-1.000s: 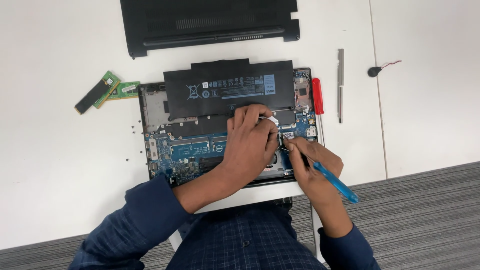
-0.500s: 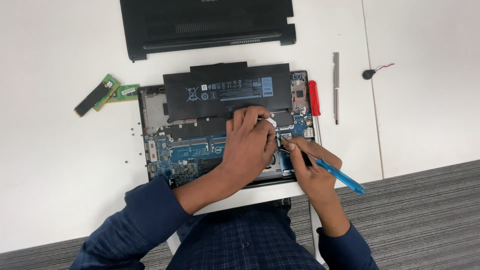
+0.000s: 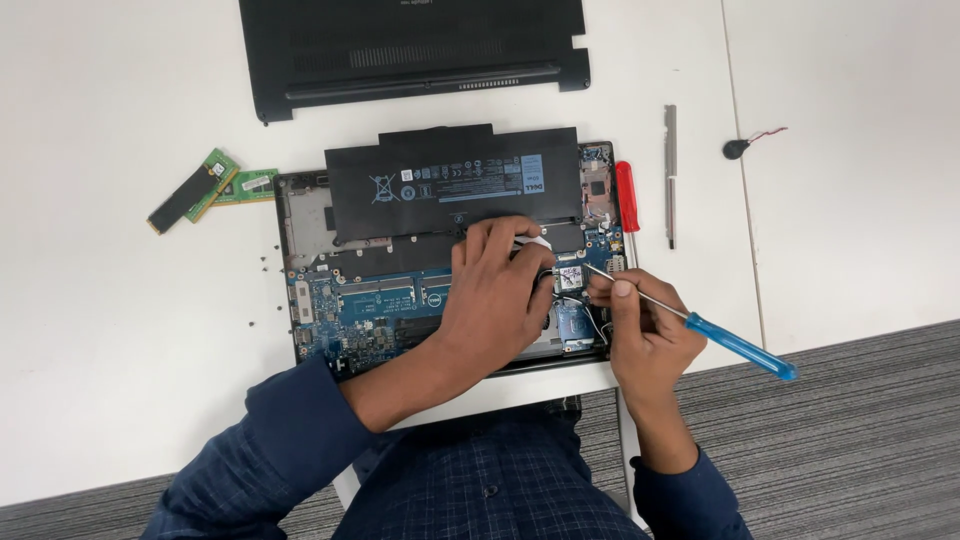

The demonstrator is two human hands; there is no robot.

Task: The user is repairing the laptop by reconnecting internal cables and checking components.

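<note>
repair bench; opened laptop [image 3: 450, 260], screwdrivers [image 3: 700, 325]

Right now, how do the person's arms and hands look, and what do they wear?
Both hands are bare: no gloves, and no rings or watch that I can see on the left hand or right hand. Dark blue long sleeves cover both arms; the left sleeve is pushed up the forearm, the right sleeve ends near the wrist.
</note>
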